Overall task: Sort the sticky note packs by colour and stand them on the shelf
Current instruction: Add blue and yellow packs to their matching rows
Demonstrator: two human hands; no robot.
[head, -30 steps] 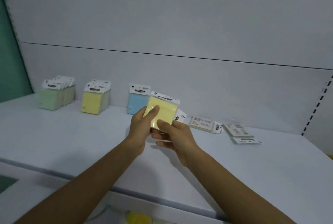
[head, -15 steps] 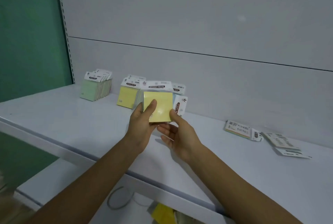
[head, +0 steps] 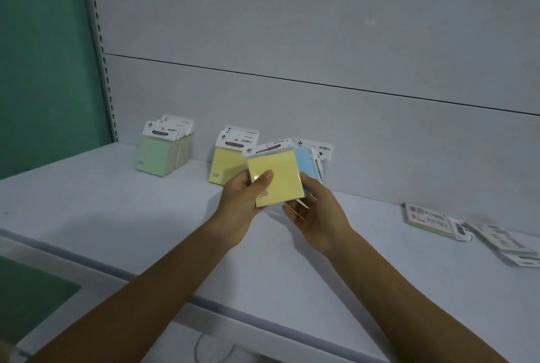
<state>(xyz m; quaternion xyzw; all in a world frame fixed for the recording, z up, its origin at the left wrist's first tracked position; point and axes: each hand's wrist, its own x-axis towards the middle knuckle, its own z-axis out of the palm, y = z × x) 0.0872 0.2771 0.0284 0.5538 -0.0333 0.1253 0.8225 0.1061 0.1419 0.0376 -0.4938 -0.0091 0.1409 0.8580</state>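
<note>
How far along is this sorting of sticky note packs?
Done: green packs and yellow packs stand in rows on the shelf; a blue pack shows next to them. In hand: a yellow pack, gripped by the left hand, right hand at its edge. Left: loose packs lying flat on the right.

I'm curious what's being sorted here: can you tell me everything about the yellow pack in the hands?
The yellow pack is a square pale yellow pad in clear wrap, topped by a white header printed STICKY NOTE. It is held above the shelf, tilted, front toward the camera. The left hand pinches its left edge, thumb on the front; the right hand touches its right edge with the thumb.
</note>
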